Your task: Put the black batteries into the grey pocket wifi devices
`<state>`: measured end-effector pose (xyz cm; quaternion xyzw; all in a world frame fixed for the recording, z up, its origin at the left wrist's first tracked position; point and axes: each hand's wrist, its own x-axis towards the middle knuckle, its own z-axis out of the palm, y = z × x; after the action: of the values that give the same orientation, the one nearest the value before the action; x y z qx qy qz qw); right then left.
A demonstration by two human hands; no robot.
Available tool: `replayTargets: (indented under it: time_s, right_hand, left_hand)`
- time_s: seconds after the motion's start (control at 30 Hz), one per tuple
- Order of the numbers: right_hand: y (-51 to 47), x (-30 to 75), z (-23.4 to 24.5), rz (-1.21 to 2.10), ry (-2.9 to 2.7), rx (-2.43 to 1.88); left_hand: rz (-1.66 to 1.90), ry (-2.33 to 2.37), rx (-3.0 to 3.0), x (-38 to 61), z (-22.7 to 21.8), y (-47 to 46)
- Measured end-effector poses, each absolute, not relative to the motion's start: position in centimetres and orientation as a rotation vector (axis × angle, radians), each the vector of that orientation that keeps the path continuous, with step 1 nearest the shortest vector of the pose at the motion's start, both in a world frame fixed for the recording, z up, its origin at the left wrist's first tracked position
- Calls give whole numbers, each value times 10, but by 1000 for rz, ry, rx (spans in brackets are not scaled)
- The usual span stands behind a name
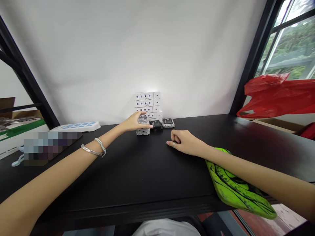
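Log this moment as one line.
left hand: on grey device | right hand: empty, on black desk | beside: black device, white boxes

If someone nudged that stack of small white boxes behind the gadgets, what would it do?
The stack of small white boxes would probably shift or topple fairly easily: it stands several layers high, and the layers look merely piled, with nothing visibly binding them. The boxes are likely light for their size if they are card packaging, though their contents can't be seen.

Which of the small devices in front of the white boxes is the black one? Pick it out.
The black device, in the middle of the row. The silver one sits to its right, and the pale one lies beneath the left hand.
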<state>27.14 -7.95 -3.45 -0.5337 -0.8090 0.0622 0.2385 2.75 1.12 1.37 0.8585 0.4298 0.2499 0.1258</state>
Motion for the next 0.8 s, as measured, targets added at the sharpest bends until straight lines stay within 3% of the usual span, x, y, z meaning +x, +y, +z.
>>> replayTargets:
  time_s: [0.3, 0.43, 0.8]
  right_hand:
    - [-71, 271, -34, 113, -2163, -1660]
    - [-62, 278, -18, 232, -2224, -1581]
    - [3, 276, 11, 86, -2468, -1289]
  left_hand:
    - [705, 1248, 2504, 24, 8, 25]
    - [633, 1220, 2489, 20, 12, 29]
    - [589, 1259, 2433, 18, 24, 24]
